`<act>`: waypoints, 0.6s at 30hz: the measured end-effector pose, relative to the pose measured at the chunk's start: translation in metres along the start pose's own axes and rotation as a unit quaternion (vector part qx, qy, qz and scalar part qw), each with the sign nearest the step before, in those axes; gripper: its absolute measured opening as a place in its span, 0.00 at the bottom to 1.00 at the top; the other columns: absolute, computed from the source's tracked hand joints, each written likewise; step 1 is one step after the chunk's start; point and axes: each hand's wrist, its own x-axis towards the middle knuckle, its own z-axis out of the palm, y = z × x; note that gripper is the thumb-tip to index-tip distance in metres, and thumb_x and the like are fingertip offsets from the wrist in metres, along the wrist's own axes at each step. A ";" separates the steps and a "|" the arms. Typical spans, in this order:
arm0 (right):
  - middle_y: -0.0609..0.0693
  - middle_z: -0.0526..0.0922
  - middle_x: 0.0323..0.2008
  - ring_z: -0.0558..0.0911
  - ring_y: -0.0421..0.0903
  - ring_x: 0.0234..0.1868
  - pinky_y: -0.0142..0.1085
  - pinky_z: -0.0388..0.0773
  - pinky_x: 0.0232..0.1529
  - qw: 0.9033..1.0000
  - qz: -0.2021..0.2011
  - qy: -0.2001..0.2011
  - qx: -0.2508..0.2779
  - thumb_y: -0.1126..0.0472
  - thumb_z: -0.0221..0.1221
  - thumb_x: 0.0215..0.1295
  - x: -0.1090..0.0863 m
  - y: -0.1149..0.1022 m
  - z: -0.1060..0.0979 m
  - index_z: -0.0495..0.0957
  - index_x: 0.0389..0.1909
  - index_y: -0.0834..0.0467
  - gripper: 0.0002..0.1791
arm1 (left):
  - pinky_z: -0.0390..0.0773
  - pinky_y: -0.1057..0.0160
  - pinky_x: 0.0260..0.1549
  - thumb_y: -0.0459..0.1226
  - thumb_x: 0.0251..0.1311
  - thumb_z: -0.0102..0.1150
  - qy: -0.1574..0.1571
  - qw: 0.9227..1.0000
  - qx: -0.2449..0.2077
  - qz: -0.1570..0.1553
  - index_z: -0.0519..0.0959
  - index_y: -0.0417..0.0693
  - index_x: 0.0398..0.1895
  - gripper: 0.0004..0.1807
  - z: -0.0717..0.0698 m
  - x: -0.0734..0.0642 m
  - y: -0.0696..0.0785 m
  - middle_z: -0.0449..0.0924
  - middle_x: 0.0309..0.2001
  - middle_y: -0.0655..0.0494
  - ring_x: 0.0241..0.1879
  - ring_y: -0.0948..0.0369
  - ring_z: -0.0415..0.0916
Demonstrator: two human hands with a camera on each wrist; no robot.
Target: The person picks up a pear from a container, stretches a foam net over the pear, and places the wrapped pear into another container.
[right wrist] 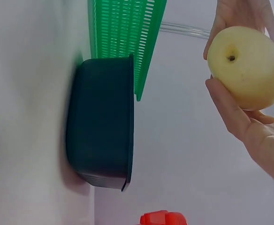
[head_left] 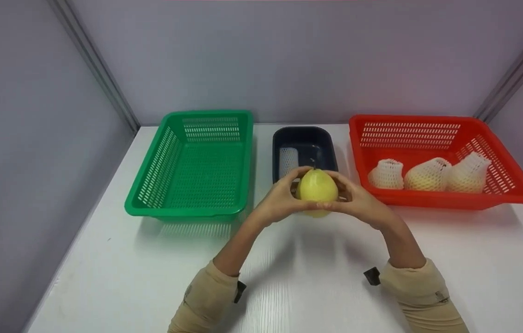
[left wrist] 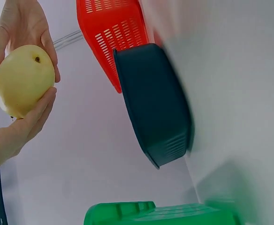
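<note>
A yellow-green pear (head_left: 318,187) is held up above the table, its stem pointing upward in the head view. My left hand (head_left: 284,200) grips it from the left and my right hand (head_left: 357,203) from the right, with the thumbs meeting across the near side. Both wrist views show the bare pear (left wrist: 25,79) from below, its round base end (right wrist: 245,65) between the curved fingers. Just behind the hands stands a dark blue bin (head_left: 305,134) with a white foam net sleeve (head_left: 288,161) inside; the hands hide its near end.
To the left stands a green basket (head_left: 187,212) with nothing visible inside. A red basket (head_left: 432,200) at the right holds several pears in white foam nets (head_left: 427,175). All three containers rest on a white table (head_left: 289,286), with pale panels (head_left: 289,60) behind.
</note>
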 end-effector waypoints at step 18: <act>0.56 0.63 0.60 0.64 0.58 0.58 0.47 0.70 0.51 0.999 0.023 -0.016 0.018 0.60 0.63 0.56 -0.006 0.020 0.000 0.57 0.64 0.56 0.37 | 0.72 0.63 0.46 0.33 0.49 0.67 -0.059 0.997 -0.055 -0.009 0.61 0.44 0.65 0.39 0.001 -0.006 -0.031 0.67 0.57 0.52 0.52 0.57 0.68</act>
